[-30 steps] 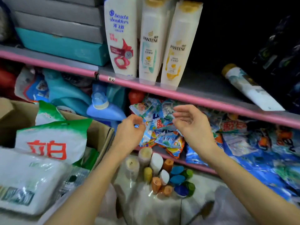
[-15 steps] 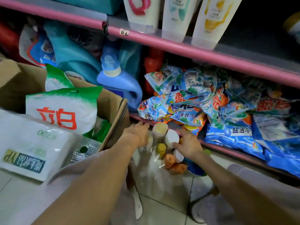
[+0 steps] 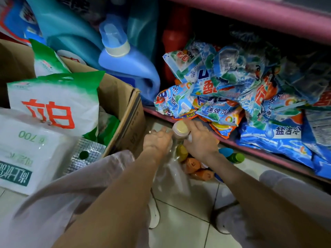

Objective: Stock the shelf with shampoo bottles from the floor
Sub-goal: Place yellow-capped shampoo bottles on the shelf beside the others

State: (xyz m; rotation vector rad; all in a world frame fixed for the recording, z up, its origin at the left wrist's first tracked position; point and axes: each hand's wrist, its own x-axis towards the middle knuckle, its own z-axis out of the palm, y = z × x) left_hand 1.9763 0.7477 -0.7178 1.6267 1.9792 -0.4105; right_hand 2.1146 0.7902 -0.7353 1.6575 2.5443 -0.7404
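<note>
Since half a second ago both hands closed in: right hand (image 3: 200, 140) grips one gold-capped bottle (image 3: 180, 130) on the floor, left hand (image 3: 157, 140) curled beside it, grasp unclear. Visible caps: two orange (image 3: 192, 164), one green (image 3: 236, 157), one blue (image 3: 226, 151).

This is a small shop, down at floor level in the cleaning-goods aisle. A pink-edged shelf (image 3: 268, 11) runs overhead, and the lower shelf (image 3: 259, 151) beneath it is heaped with printed sachets of washing powder (image 3: 220, 97), loose and overlapping. Beside them stand big blue detergent jugs (image 3: 125, 63) and a red bottle (image 3: 172, 45), packed tight. An open cardboard box (image 3: 125, 111) sits on the tiled floor (image 3: 179, 221), stuffed with green-and-white powder bags (image 3: 53, 104) and a wrapped white pack (image 3: 26, 149). Bottles with coloured caps (image 3: 193, 163) cluster on the floor in clear wrap, right against the shelf.
</note>
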